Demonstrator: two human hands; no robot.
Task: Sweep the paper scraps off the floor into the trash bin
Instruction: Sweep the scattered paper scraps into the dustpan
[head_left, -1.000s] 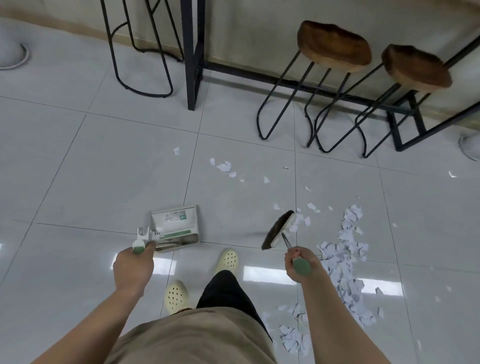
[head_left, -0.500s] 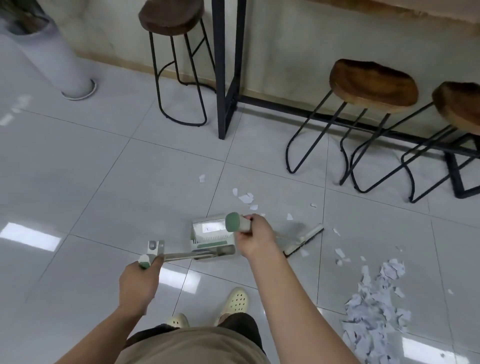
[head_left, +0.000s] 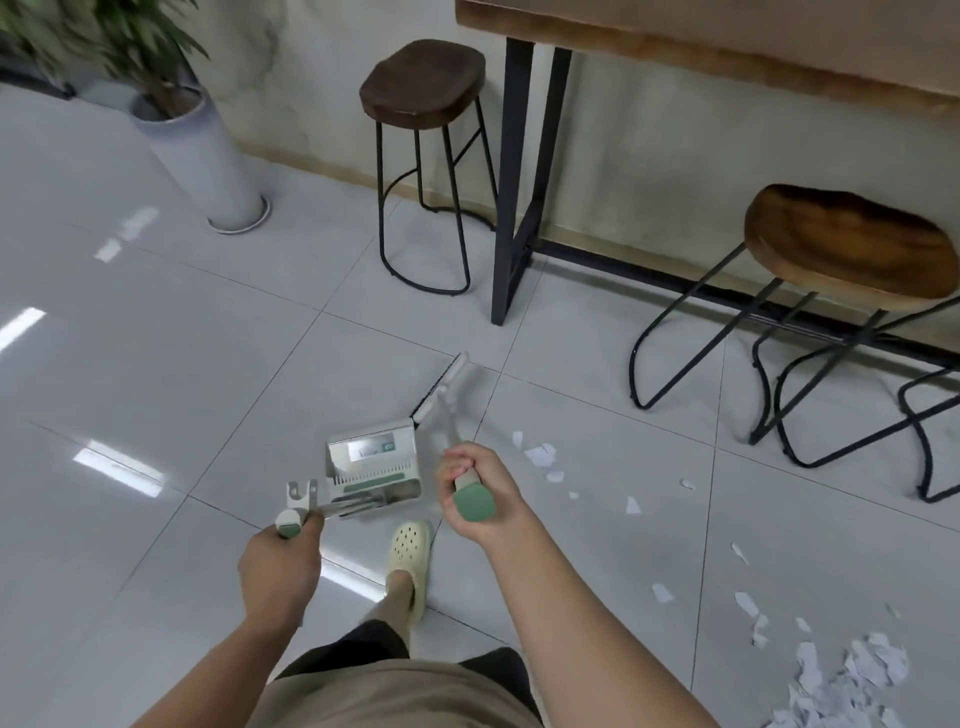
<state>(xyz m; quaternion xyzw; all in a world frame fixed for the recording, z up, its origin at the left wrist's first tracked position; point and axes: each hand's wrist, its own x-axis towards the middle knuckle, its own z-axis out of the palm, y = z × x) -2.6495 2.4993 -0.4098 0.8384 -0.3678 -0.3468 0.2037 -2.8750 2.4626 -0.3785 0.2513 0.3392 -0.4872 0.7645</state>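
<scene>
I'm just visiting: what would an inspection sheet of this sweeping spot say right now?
Surface: grey tiled floor, glossy with light reflections.
Job's things: dustpan on the floor; broom head beside it; paper scraps piled lower right, loose ones near. No trash bin seen.
Clutter: nothing seen.
Grips: left hand holds the dustpan handle; right hand holds the broom handle.
Cables: nothing seen.
Surroundings: two stools, table, potted plant.
</scene>
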